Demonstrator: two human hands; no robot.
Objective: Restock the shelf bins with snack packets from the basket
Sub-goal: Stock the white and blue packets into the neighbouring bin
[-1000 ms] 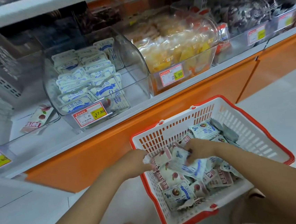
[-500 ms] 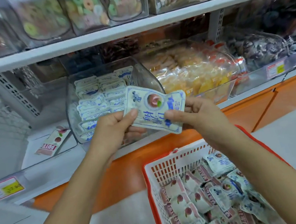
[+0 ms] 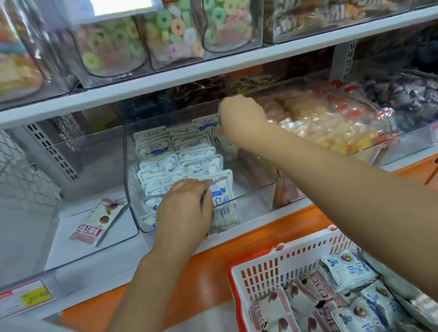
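A clear shelf bin (image 3: 131, 174) holds rows of white-and-blue snack packets (image 3: 159, 169). My left hand (image 3: 183, 212) is at the bin's front, fingers curled over an upright white-and-blue packet (image 3: 224, 205). My right hand (image 3: 242, 118) reaches over the bin's back right corner and pinches another white-and-blue packet (image 3: 207, 129) standing there. Its fingertips are hidden behind the hand. The red-and-white basket (image 3: 270, 270) sits at lower right under my right forearm, with several blue packets (image 3: 348, 268) and pink packets (image 3: 269, 311) inside.
To the left, a clear bin (image 3: 61, 264) holds a single pink packet (image 3: 95, 223). To the right is a bin of yellow wrapped snacks (image 3: 329, 128). The white upper shelf (image 3: 203, 73) carries candy-ring bins (image 3: 170, 31) overhead. An orange base panel (image 3: 214, 270) runs below.
Both hands rose from the basket with white-and-blue packets and moved into the clear bin. The left went to the front row, the right to the back right corner.
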